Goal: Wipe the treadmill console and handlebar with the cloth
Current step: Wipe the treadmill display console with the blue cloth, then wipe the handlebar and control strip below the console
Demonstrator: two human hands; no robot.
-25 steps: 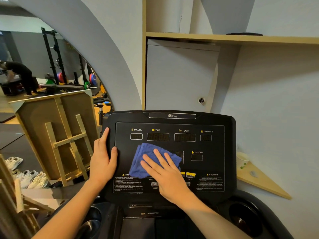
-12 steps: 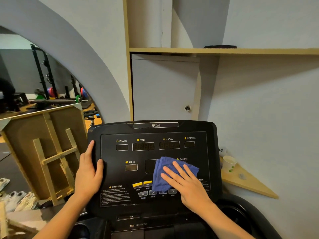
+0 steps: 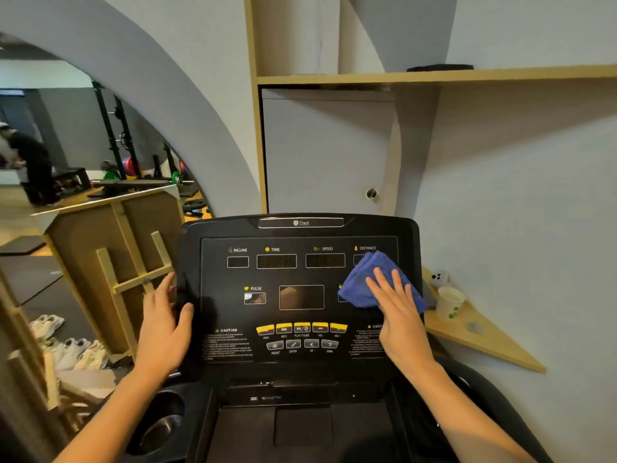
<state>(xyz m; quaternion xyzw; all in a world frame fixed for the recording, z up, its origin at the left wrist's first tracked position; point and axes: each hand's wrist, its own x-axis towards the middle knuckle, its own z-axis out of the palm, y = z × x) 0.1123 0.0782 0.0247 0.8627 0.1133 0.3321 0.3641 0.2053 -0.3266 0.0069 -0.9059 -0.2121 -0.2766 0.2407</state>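
The black treadmill console (image 3: 300,279) fills the middle of the head view, with small displays on top and yellow buttons below. A folded blue cloth (image 3: 364,279) lies on its right side, over the distance and calorie displays. My right hand (image 3: 399,315) lies flat on the cloth with fingers spread, pressing it to the panel. My left hand (image 3: 165,329) grips the console's left edge, thumb on the front face. The handlebar is not clearly in view; only dark curved plastic shows at the lower right.
A triangular wooden corner shelf (image 3: 484,339) right of the console holds a paper cup (image 3: 449,300). A cup holder (image 3: 160,426) sits at the lower left. A wooden board on a frame (image 3: 110,262) stands to the left, shoes (image 3: 66,349) beneath. A cabinet and shelf hang ahead.
My right hand has slid the cloth from the console's middle rightward and up to the right edge. My left hand stays on the left edge.
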